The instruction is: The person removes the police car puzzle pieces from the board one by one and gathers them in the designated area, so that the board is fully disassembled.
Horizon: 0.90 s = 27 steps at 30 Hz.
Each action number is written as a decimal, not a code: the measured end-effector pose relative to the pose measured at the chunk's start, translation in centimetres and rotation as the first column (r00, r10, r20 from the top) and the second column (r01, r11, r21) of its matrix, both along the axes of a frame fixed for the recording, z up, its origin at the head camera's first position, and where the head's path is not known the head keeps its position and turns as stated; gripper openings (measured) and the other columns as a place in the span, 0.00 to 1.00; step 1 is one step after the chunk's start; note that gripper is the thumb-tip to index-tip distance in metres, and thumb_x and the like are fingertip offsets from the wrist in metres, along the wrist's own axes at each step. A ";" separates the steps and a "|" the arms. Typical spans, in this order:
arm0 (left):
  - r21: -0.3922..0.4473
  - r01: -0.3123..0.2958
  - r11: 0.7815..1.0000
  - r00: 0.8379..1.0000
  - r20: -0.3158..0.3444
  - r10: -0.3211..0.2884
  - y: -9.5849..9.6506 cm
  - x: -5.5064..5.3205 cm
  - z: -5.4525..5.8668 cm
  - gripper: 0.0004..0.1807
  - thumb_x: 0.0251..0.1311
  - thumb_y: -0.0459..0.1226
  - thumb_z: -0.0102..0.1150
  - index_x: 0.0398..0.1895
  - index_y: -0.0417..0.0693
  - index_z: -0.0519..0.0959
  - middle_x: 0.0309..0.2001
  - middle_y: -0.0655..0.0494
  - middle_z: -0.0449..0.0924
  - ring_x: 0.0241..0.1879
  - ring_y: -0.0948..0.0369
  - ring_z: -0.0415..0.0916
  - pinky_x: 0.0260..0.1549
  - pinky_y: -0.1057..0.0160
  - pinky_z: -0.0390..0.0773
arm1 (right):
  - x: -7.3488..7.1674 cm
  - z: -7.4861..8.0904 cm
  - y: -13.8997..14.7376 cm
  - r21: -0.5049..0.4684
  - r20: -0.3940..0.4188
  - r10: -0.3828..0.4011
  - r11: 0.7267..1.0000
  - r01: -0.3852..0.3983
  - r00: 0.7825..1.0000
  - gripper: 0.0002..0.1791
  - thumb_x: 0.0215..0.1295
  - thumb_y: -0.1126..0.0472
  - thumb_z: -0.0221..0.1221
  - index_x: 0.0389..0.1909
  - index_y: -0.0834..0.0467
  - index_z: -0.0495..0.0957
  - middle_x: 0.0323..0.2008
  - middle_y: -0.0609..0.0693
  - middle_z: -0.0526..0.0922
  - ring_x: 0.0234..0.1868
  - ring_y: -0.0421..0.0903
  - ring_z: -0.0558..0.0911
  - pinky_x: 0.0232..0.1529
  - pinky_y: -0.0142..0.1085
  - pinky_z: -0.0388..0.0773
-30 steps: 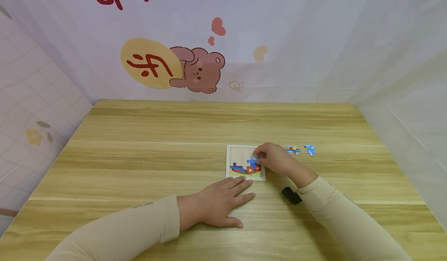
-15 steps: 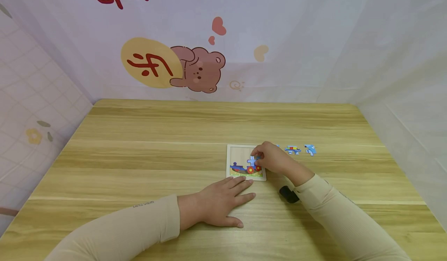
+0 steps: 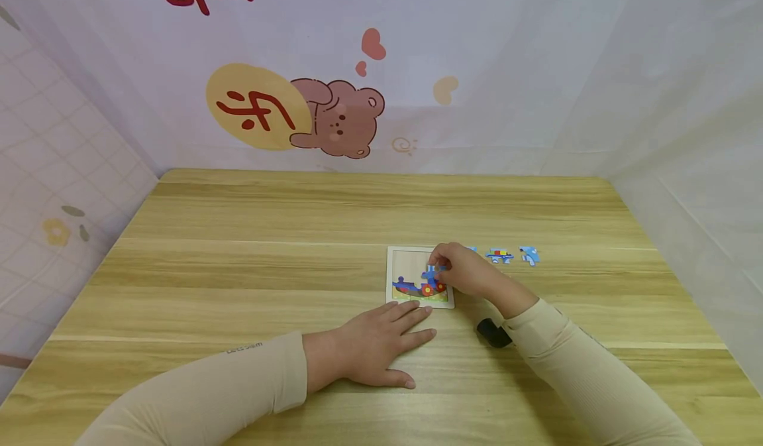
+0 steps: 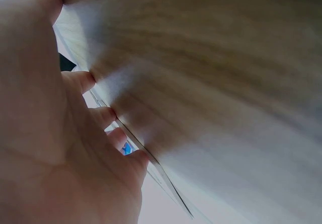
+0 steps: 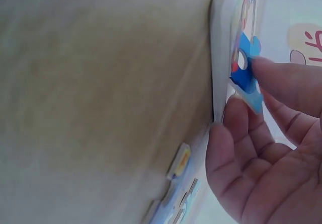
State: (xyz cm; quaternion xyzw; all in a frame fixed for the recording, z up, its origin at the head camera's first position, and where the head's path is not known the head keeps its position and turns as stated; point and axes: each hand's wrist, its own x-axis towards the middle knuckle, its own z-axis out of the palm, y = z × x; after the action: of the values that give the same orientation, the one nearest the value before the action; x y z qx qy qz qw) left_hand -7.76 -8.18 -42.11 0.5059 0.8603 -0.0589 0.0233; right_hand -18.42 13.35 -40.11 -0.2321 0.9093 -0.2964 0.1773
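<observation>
A small square jigsaw board [image 3: 389, 270] with a pale frame lies right of the table's middle. Printed pieces fill its lower part, showing a blue shape with red and yellow wheels. My right hand [image 3: 467, 270] pinches a blue jigsaw piece [image 3: 430, 274] over the board's right side; fingers partly cover it. In the right wrist view the thumb presses this blue piece [image 5: 246, 80], which stands tilted near the frame's edge. My left hand [image 3: 381, 345] lies spread on the table, its fingertips at the board's near edge. The left wrist view shows those fingertips along the frame [image 4: 163, 176].
To the right of the board lie a loose piece [image 3: 499, 256] with red and yellow blocks and a light-blue piece [image 3: 529, 256]. Another blue piece [image 3: 473, 250] shows behind the right hand. A black block [image 3: 493, 333] sits by the right wrist. Curtains [image 3: 507, 101] surround the table.
My right hand has shifted slightly left, turning the pinched piece over the board. A bit of blue loose piece now shows behind it. The left hand stays put.
</observation>
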 end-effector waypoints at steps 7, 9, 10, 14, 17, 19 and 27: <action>-0.008 -0.010 1.000 1.000 0.022 0.010 0.1 0.0 0.0 0.42 0.64 0.68 0.38 0.75 0.58 0.57 0.75 0.51 0.51 0.73 0.53 0.49 0.68 0.56 0.58 | 0.1 0.0 0.3 -0.059 0.029 0.007 0.998 -0.005 1.000 0.02 0.68 0.67 0.56 0.35 0.61 0.73 0.31 0.50 0.75 0.32 0.45 0.72 0.36 0.38 0.70; -0.008 -0.012 1.000 1.000 0.025 0.012 0.1 0.0 0.1 0.42 0.64 0.68 0.38 0.75 0.58 0.57 0.75 0.51 0.51 0.74 0.53 0.49 0.68 0.56 0.58 | 0.2 0.1 0.3 -0.062 0.031 0.013 0.998 -0.011 0.999 0.02 0.68 0.67 0.56 0.35 0.61 0.73 0.30 0.49 0.74 0.32 0.44 0.72 0.35 0.37 0.70; -0.009 -0.012 1.000 1.000 0.026 0.012 0.1 0.0 0.1 0.42 0.64 0.68 0.38 0.75 0.58 0.57 0.75 0.51 0.51 0.74 0.53 0.49 0.68 0.56 0.58 | 0.2 0.1 0.4 -0.062 0.034 0.015 0.998 -0.013 0.999 0.02 0.68 0.67 0.56 0.34 0.60 0.73 0.29 0.49 0.74 0.31 0.44 0.71 0.34 0.37 0.69; -0.011 -0.011 1.000 1.000 0.022 0.011 0.1 0.0 0.0 0.42 0.64 0.68 0.38 0.75 0.58 0.57 0.75 0.51 0.51 0.74 0.53 0.49 0.68 0.56 0.58 | 0.2 0.3 0.4 -0.066 0.042 0.019 0.998 -0.016 0.999 0.02 0.69 0.68 0.55 0.34 0.60 0.73 0.29 0.49 0.73 0.30 0.44 0.71 0.34 0.37 0.69; -0.009 -0.010 1.000 1.000 0.017 0.010 0.1 0.0 0.0 0.42 0.64 0.68 0.38 0.75 0.58 0.57 0.75 0.51 0.51 0.73 0.53 0.49 0.68 0.56 0.58 | 0.3 0.4 0.4 -0.076 0.046 0.020 0.997 -0.016 0.999 0.02 0.69 0.68 0.54 0.34 0.61 0.73 0.28 0.49 0.73 0.30 0.44 0.71 0.33 0.37 0.69; -0.006 -0.009 1.000 1.000 0.015 0.009 0.1 0.0 0.0 0.42 0.64 0.68 0.38 0.75 0.58 0.57 0.75 0.51 0.51 0.73 0.53 0.49 0.68 0.56 0.58 | 0.3 0.5 0.4 -0.081 0.045 0.020 0.997 -0.016 0.999 0.02 0.69 0.68 0.54 0.34 0.61 0.73 0.28 0.49 0.73 0.30 0.44 0.70 0.33 0.37 0.69; -0.011 -0.011 1.000 1.000 0.022 0.012 0.0 0.0 0.0 0.41 0.64 0.68 0.37 0.75 0.58 0.57 0.75 0.51 0.51 0.73 0.53 0.49 0.68 0.56 0.58 | 0.5 0.8 0.3 -0.061 0.042 0.030 0.998 -0.027 0.999 0.03 0.69 0.68 0.54 0.34 0.61 0.72 0.27 0.49 0.72 0.29 0.44 0.70 0.32 0.36 0.68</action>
State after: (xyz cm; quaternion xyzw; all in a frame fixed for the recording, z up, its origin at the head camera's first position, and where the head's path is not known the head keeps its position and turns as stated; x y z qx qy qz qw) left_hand -7.74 -8.13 -42.16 0.5014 0.8625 -0.0577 0.0358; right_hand -17.92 13.65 -39.30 -0.2438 0.8925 -0.3261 0.1941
